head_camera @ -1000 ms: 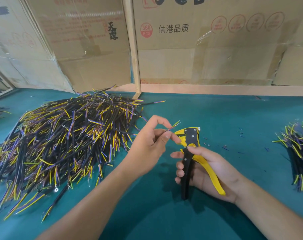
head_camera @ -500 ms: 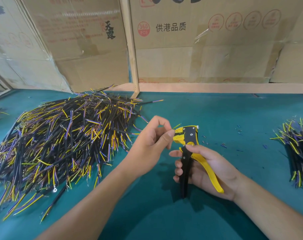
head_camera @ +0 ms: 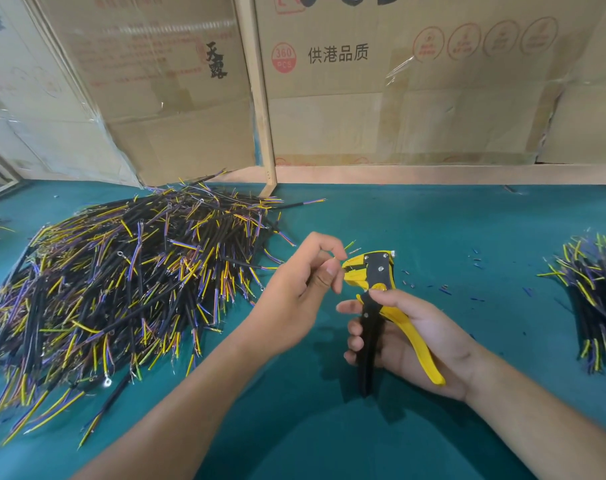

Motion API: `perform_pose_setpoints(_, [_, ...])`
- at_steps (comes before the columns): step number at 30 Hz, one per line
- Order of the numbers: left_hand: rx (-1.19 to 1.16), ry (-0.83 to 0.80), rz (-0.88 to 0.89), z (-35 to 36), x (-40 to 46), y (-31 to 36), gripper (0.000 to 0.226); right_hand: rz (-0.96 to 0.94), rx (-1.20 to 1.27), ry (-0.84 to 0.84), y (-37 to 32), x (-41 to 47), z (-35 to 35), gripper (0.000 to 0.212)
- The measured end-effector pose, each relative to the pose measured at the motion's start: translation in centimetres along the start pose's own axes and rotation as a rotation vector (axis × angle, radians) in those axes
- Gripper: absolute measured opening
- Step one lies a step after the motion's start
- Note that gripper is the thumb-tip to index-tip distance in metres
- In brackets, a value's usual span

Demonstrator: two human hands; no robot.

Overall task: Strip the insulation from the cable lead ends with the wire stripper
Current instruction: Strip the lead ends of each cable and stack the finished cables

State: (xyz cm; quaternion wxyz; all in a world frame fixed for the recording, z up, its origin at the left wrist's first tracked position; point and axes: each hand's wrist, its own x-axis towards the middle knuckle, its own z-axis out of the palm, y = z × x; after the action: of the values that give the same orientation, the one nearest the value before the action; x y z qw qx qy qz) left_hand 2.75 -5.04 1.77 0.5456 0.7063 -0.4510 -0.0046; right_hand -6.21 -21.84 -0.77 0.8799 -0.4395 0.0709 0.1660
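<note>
Left hand (head_camera: 296, 292) pinches the cable lead (head_camera: 349, 244) at the wire stripper (head_camera: 372, 271) mouth, right hand (head_camera: 409, 336) wrapped round its handles: seat one lead squarely, then squeeze.

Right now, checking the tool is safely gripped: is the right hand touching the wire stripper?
Touching. The head view shows the right hand curled round the wire stripper, with fingers on its black handle and the yellow handle against the palm.

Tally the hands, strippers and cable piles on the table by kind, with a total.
Hands: 2, left hand and right hand
Wire stripper: 1
Cable piles fully in view: 2, big pile and small pile
Total: 5
</note>
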Motion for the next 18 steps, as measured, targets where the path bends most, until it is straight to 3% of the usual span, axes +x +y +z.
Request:
perform_pose_setpoints(7, [0.010, 0.071, -0.026, -0.1, 0.0, 0.1, 0.023, -0.074, -0.035, 0.018, 0.3, -0.4, 0.5, 0.052])
perform_pose_setpoints(11, [0.028, 0.155, -0.010, -0.1, 0.0, -0.2, 0.031, -0.164, -0.018, 0.071, 1.0, -0.8, 1.4, 0.047])
perform_pose_setpoints(18, [-0.010, 0.255, 0.012, 0.5, -0.2, 0.2, 0.028, -0.199, 0.019, -0.022, 1.9, -1.7, 3.4, 0.027])
